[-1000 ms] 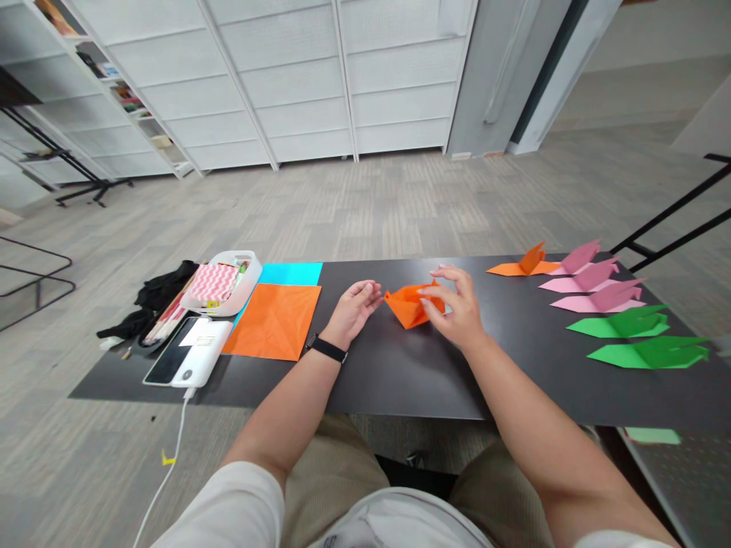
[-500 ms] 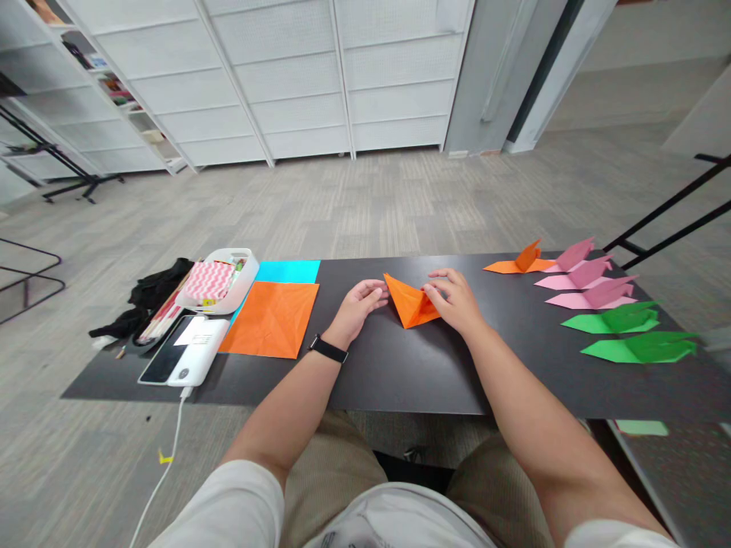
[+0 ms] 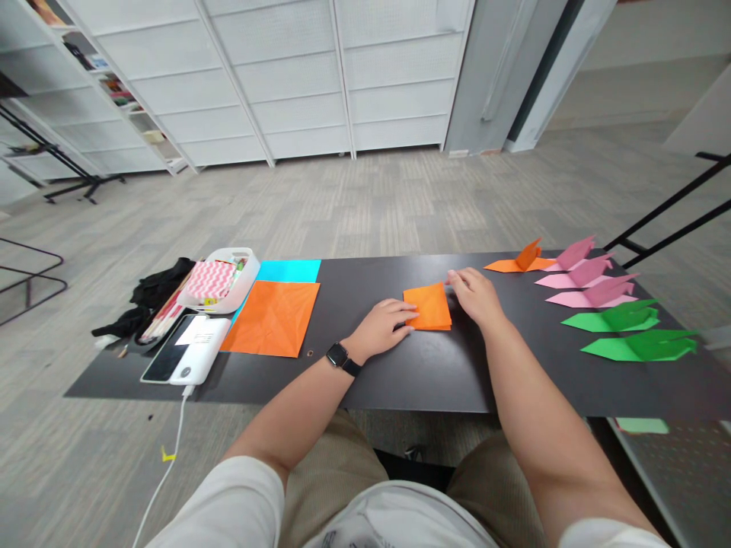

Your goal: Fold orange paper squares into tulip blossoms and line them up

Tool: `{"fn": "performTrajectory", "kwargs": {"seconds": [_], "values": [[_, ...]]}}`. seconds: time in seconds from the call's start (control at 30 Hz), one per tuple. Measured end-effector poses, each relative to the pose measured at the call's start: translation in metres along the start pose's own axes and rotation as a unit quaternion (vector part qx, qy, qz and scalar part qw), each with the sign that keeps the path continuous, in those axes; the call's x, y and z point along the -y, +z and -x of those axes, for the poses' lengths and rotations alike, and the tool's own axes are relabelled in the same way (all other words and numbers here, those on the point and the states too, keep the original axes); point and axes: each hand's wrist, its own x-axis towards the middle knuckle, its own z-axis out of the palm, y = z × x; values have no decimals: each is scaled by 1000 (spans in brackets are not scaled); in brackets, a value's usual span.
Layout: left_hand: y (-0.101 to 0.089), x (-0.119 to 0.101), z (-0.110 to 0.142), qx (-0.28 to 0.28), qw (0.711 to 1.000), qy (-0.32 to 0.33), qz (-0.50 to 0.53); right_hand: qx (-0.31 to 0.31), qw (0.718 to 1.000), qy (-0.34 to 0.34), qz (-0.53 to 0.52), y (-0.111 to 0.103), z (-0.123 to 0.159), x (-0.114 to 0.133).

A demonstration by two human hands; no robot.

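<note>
A small folded square of orange paper (image 3: 429, 306) lies flat on the dark table, with layers showing along its lower edge. My left hand (image 3: 384, 327) rests at its left side, fingers stretched out and fingertips on the paper. Just off the right edge is my right hand (image 3: 474, 295), its fingers bent loosely and slightly apart, with nothing visible in them. A larger orange sheet (image 3: 271, 320) lies to the left, partly over a blue sheet (image 3: 290, 271).
Folded paper birds stand at the right: an orange bird (image 3: 521, 260), several pink ones (image 3: 591, 294) and green ones (image 3: 643, 348). Leftward are a white basket (image 3: 247, 285), a phone (image 3: 171, 354), a white power bank (image 3: 205, 350) with a cable, and black cloth (image 3: 160, 285).
The orange paper went from a raised, triangular shape to a flat square. My left hand moved right onto its edge; my right hand moved slightly right, off the paper.
</note>
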Motion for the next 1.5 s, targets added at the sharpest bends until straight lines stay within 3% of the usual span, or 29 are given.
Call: {"fn": "performTrajectory", "kwargs": {"seconds": [0.1, 0.2, 0.47, 0.77, 1.07, 1.2, 1.4, 1.5], "values": [[1, -1, 0, 19, 999, -2, -37, -10, 999, -32, 15, 2, 0, -4], [1, 0, 1, 25, 998, -10, -58, 25, 997, -65, 14, 6, 1, -8], [-4, 17, 5, -11, 992, -51, -114, 109, 984, -111, 84, 18, 5, -17], [-15, 17, 9, -51, 976, -141, -160, 191, 958, -200, 76, 14, 16, 10], [-8, 9, 6, -55, 969, -145, -191, 247, 940, -226, 60, 26, 29, 35], [-6, 11, 7, -39, 975, -132, -175, 244, 941, -231, 51, 27, 29, 39], [-5, 12, 6, 13, 987, -100, -127, 136, 974, -178, 47, 26, 15, 17], [-4, 13, 4, 40, 991, -79, -103, 124, 977, -162, 63, 32, 12, 9]]}}
